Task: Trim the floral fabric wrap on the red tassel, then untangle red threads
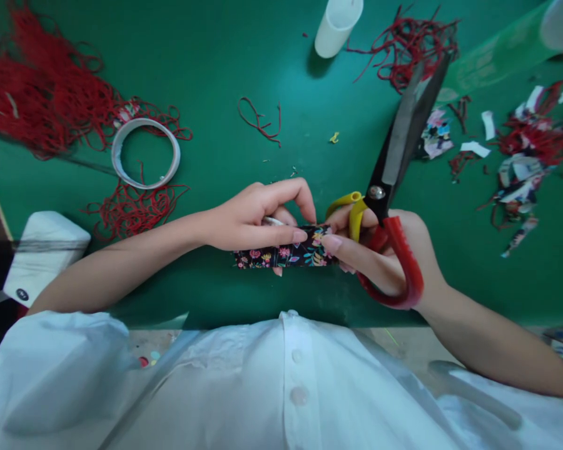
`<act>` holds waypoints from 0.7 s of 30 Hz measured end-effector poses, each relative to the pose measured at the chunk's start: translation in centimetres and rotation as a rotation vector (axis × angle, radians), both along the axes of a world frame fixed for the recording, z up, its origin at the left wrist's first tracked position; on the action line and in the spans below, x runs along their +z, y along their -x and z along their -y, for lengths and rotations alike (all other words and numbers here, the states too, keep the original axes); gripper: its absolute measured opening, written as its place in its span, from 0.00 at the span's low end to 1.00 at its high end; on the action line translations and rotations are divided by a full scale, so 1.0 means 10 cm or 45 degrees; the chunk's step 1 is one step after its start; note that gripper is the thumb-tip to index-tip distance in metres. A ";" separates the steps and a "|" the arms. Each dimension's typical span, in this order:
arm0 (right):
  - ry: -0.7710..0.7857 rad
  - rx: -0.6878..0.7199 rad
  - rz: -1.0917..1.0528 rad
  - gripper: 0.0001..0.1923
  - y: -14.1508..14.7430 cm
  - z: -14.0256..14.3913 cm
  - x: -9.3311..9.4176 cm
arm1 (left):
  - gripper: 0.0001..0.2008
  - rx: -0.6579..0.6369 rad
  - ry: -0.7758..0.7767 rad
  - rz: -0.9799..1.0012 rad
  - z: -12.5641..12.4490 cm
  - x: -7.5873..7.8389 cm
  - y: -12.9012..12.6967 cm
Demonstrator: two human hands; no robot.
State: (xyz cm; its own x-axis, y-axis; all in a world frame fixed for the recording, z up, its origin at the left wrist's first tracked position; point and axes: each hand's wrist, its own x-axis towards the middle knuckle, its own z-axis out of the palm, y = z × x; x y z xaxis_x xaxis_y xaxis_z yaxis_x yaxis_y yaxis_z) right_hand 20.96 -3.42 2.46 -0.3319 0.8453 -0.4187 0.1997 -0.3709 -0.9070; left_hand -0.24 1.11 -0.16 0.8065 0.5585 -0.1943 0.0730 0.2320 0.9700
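Observation:
Between my two hands, close above the table's front part, is a small piece of black floral fabric (286, 255). My left hand (258, 215) pinches its upper edge between thumb and fingers, with a sliver of something white showing beneath the index finger. At the fabric's right end, the thumb and fingertips of my right hand (380, 250) press on it. A pair of scissors (394, 150) with red and yellow handles hangs on my right hand, blades pointing up and away to the right. Part of the right fingers is hidden behind the handles.
Red cords (42, 87) lie heaped at the far left, beside a white tape ring (117, 156). A white box-like device (47, 256) is at the left edge. A white cup (335, 31), a green tube (502, 56) and fabric scraps (525, 169) are farther back and right.

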 end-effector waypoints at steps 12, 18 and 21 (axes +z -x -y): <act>-0.064 -0.091 -0.046 0.19 -0.09 -0.05 -0.05 | 0.20 0.067 0.006 -0.003 -0.03 0.00 0.02; -0.096 0.043 -0.052 0.20 -0.07 -0.04 -0.03 | 0.21 0.226 -0.013 -0.035 -0.05 0.02 0.00; -0.102 0.115 -0.005 0.20 -0.07 -0.03 -0.03 | 0.21 0.175 -0.010 -0.057 -0.05 0.03 0.00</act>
